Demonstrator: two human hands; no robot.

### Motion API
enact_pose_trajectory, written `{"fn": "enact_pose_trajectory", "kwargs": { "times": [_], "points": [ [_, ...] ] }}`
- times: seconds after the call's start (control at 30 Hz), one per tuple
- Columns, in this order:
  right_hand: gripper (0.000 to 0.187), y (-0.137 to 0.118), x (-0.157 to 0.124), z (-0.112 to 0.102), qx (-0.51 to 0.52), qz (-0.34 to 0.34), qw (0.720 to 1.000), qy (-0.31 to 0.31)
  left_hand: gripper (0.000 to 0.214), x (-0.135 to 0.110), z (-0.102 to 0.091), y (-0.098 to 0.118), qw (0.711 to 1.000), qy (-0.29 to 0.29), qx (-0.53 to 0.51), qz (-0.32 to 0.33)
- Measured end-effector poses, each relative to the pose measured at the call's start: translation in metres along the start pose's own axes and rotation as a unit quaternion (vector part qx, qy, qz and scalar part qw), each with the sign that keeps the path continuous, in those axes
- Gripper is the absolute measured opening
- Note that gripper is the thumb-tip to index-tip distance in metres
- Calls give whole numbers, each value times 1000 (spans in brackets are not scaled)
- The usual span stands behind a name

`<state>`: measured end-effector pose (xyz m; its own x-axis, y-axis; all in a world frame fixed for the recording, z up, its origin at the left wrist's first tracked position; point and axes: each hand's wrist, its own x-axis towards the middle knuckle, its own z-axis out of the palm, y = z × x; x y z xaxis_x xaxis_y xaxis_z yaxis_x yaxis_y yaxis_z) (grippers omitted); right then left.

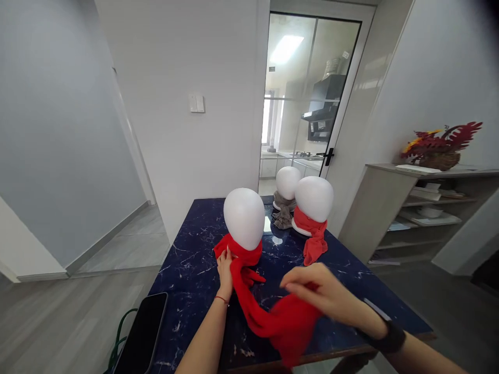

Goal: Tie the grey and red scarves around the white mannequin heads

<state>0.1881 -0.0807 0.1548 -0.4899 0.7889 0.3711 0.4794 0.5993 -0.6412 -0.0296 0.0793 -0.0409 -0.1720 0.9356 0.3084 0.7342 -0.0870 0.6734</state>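
Observation:
A bright red scarf [255, 314] wraps the neck of a white mannequin head [244, 218] on the dark blue marbled table. My left hand [225, 267] is closed on the scarf at the left side of the neck, its fingertips partly tucked against the cloth. Out to the right, my right hand [325, 296] has curled fingers around the scarf's long loose end, which sags in a curve toward the table's front edge and is blurred. A shorter red tail lies just below the neck wrap.
Behind stand a mannequin head [315, 198] with a coral-red scarf [316, 236] and another head [288, 182] with a grey-brown scarf [284, 212]. A phone [142, 332] lies at the table's left edge. A shelf unit [393, 208] is at right, a glass door [304, 78] behind.

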Motion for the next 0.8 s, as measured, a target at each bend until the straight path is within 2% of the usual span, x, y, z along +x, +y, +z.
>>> {"fn": "enact_pose_trajectory", "kwargs": {
  "times": [0.03,0.1,0.13,0.17,0.2,0.27,0.4,0.43,0.5,0.57,0.6,0.63,0.7,0.8],
  "points": [
    [24,11,-10,-8,8,63,995,79,60,1,0,1,1000,-12,13,-2],
    [28,36,-26,-17,0,154,960,232,67,3,-2,4,999,-28,37,-7],
    [29,48,-31,-16,-12,180,943,281,69,3,-2,5,998,-32,44,-8],
    [30,61,-36,-11,-27,197,933,299,70,3,-3,6,998,-35,49,-9],
    [31,72,-40,-1,-42,208,934,289,70,3,-3,7,998,-37,51,-10],
    [37,91,-45,30,-75,220,947,220,70,2,-3,8,998,-38,54,-7],
    [68,111,-52,101,-167,243,952,82,69,1,-3,6,998,-28,54,6],
    [66,114,-51,112,-191,240,951,48,69,0,-2,5,998,-24,54,8],
    [43,120,-43,116,-228,218,949,-21,69,1,-2,4,998,-17,52,11],
    [25,126,-23,98,-245,201,947,-56,70,1,-2,4,999,-15,48,10],
    [23,129,-7,81,-243,209,946,-46,70,1,-2,4,999,-17,46,8],
    [22,131,11,61,-236,228,945,-18,70,1,-2,5,999,-20,45,5],
    [18,131,56,15,-190,284,933,117,70,2,-3,6,999,-26,45,3],
    [24,120,134,-47,-188,276,915,228,69,2,-4,6,998,-30,46,1]
  ]
}}
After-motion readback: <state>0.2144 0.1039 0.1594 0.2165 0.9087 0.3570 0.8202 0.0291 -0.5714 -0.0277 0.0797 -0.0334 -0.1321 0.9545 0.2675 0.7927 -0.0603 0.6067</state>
